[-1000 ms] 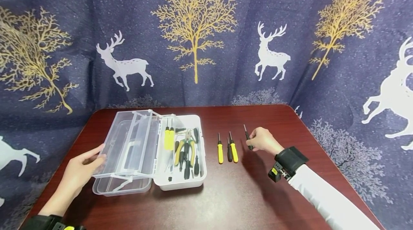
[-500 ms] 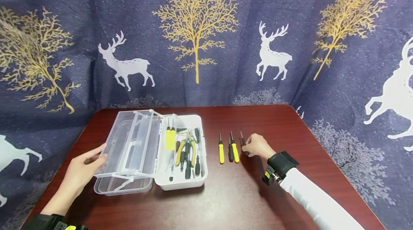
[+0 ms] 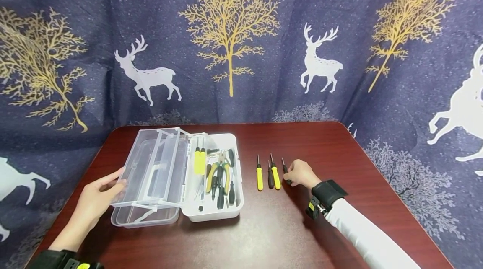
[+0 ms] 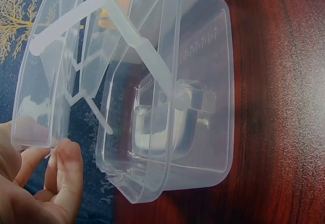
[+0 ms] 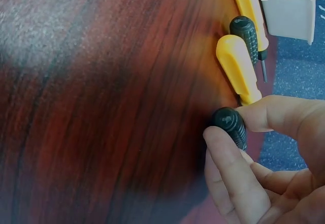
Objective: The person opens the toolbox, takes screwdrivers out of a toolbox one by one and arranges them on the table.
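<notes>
At the left, my left hand (image 3: pixel 97 197) grips the outer edge of the clear plastic tray (image 3: pixel 136 177), which is raised on white hinge arms; the left wrist view shows fingers curled at its corner. My right hand (image 3: pixel 300 173) pinches a black-handled screwdriver (image 3: pixel 285 167) between thumb and fingers, its shaft pointing away from me. In the right wrist view the end of the black handle (image 5: pixel 229 122) shows between the fingertips. Just left of it lie a yellow screwdriver (image 3: pixel 276 179), a smaller black screwdriver (image 3: pixel 270 180) and another yellow screwdriver (image 3: pixel 259 179), roughly parallel.
The white toolbox body (image 3: pixel 215 217) stands left of centre, holding pliers (image 3: pixel 210 179) and several screwdrivers. Its clear lid (image 3: pixel 145 222) lies folded out under the raised tray. A patterned curtain (image 3: pixel 241 51) hangs behind the dark red table (image 3: pixel 260 235).
My right hand has moved left with the black screwdriver, bringing it close beside the row of screwdrivers. The left hand keeps its place on the tray.
</notes>
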The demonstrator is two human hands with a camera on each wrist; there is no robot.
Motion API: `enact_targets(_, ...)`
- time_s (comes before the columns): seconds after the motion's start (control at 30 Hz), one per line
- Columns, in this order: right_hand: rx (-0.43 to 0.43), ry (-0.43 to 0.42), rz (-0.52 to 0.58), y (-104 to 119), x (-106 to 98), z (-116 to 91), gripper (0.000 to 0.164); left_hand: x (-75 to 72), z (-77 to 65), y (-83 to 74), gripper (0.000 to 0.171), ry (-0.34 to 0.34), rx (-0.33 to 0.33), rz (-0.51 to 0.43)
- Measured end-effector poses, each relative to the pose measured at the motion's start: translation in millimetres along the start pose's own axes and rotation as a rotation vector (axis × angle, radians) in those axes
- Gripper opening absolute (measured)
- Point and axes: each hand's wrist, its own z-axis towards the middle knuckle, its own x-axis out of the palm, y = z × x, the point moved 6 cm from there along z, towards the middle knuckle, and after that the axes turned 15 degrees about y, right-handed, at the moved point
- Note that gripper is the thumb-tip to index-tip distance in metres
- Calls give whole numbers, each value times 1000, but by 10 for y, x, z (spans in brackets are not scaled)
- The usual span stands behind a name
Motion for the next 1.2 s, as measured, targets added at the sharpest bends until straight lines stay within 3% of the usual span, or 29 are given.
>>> enact_targets(0.73, -9, -15, 13, -26, 14, 1, 39, 6, 3, 1, 57, -10, 5, 7)
enact_targets(1.2, -14, -14, 42, -48, 57, 10, 29, 13, -6, 21, 59, -6, -17, 9)
